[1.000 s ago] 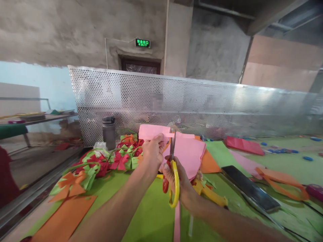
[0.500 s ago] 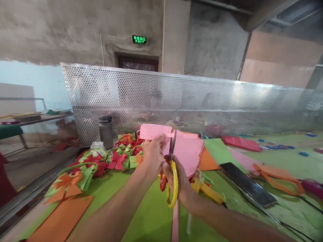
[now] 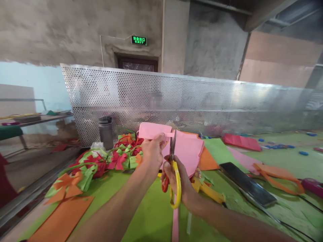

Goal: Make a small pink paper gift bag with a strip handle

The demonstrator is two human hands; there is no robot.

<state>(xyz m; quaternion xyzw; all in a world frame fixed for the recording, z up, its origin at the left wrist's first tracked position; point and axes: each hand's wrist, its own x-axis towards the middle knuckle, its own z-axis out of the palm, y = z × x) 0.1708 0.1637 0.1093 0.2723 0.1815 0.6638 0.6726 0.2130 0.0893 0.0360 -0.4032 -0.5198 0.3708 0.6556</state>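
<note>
My left hand (image 3: pixel 152 151) pinches a folded pink felt-like sheet (image 3: pixel 155 130) at its lower right. A narrow pink strip (image 3: pixel 168 134) runs from this piece to the scissor blades. My right hand (image 3: pixel 183 183) grips a pair of scissors (image 3: pixel 177 183) with yellow and red handles, blades pointing up and slightly apart at the strip's end. Behind the blades lies a stack of larger pink sheets (image 3: pixel 189 151). Another long pink strip (image 3: pixel 175 218) lies on the green surface below my right hand.
Red, green and orange bow-trimmed pieces (image 3: pixel 118 160) heap at the left, near a grey bottle (image 3: pixel 106 132). A yellow-handled tool (image 3: pixel 208 191) and a black phone (image 3: pixel 248 184) lie at the right. A perforated metal panel (image 3: pixel 136 87) stands across the back.
The narrow strip that reached past the blades to the right now ends at the blades. The scissor handles have shifted slightly right; my left hand has barely moved.
</note>
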